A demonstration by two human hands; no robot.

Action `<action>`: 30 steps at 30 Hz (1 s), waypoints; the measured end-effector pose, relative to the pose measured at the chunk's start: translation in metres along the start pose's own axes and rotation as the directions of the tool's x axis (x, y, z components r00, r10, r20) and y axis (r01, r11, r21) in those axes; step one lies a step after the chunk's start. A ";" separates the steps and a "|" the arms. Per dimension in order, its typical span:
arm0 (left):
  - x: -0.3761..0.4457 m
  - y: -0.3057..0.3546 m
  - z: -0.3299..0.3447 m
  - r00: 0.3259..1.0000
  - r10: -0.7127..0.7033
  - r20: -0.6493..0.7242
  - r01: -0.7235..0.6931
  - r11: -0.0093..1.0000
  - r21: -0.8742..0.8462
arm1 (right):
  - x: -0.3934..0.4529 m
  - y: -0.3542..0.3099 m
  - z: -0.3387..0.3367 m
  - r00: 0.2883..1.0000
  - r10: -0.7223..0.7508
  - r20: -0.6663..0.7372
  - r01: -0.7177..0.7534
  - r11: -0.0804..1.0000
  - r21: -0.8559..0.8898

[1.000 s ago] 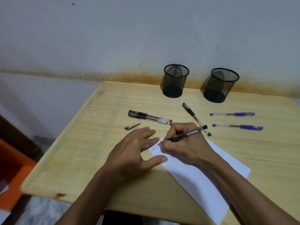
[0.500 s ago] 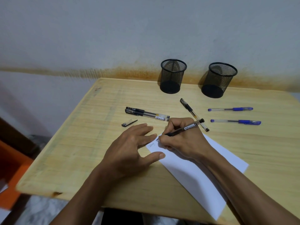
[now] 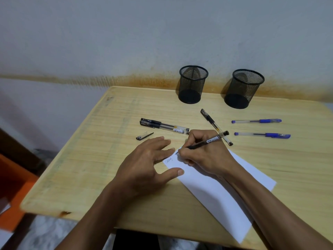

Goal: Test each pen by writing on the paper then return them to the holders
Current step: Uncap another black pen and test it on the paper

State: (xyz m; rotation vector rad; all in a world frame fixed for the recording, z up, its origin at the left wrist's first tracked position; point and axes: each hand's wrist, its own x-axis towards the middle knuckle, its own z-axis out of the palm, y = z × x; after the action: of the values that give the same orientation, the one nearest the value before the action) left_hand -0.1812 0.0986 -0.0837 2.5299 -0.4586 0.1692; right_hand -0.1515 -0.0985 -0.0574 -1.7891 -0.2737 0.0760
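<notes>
Under both hands: white rectangular paper sheet (image 3: pixel 212 192), lying skewed on the light wooden table (image 3: pixel 86 159), near corner reaching toward the person.
right hand: right hand (image 3: pixel 207 156) clenched round a black-grip clear-barrel gel pen (image 3: pixel 205 142), tip down on the sheet's far corner, barrel slanting up and to the right.
left hand: left hand (image 3: pixel 146 163) grasps nothing, fingers spread flat, thumb tip pressing the sheet's left edge, fingertips just left of the pen tip.
writing: short scribbled word (image 3: pixel 169 160) on the sheet, between the two hands; cannot read it.
beyond left hand: small clear-and-black pen cap (image 3: pixel 144 136) lying loose on the table; just past it two capped black gel pens (image 3: pixel 164 125) side by side, touching.
beyond right hand: one black-and-clear gel pen (image 3: pixel 210 120) lying diagonal, its near end passing behind the held pen.
right of right hand: two blue-capped clear pens (image 3: pixel 259 128), roughly parallel, apart from each other.
far past hands: two black wire-mesh cylindrical holders (image 3: pixel 219 85) upright by the wall, left one nearer the black pens, right one nearer the blue; no pens visible inside.
</notes>
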 end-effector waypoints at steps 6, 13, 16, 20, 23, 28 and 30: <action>0.000 0.000 -0.001 1.000 -0.001 0.008 0.001 1.000 0.014 | -0.001 0.000 0.001 1.000 0.018 -0.020 -0.018 0.999 0.043; 0.000 0.000 0.000 1.000 -0.006 0.000 0.006 1.000 0.019 | 0.000 -0.002 0.002 0.999 0.031 -0.043 -0.031 0.999 0.013; -0.001 0.000 0.000 1.000 -0.012 -0.010 0.012 1.000 0.013 | -0.001 -0.001 0.002 0.999 0.025 -0.045 -0.025 1.000 -0.008; -0.001 0.002 -0.001 1.000 -0.007 -0.004 0.007 1.000 0.020 | -0.001 0.002 0.004 0.997 0.027 -0.076 -0.029 0.999 -0.026; -0.003 0.004 -0.002 1.000 0.003 -0.017 -0.002 0.999 0.048 | -0.001 0.002 -0.001 0.992 0.086 -0.097 -0.076 0.992 0.101; -0.004 0.011 -0.006 0.941 0.108 -0.320 -0.078 0.991 0.105 | -0.004 0.002 -0.010 0.986 0.120 -0.112 -0.092 0.968 0.234; -0.001 0.010 -0.011 0.861 0.030 -0.507 0.029 0.994 0.108 | -0.005 0.001 -0.009 0.985 0.124 -0.117 -0.088 0.959 0.271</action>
State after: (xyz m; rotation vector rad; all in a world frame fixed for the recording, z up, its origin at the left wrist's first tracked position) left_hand -0.1862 0.0965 -0.0698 2.4564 -0.2388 0.8629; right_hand -0.1543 -0.1079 -0.0565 -1.5332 -0.0665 0.0658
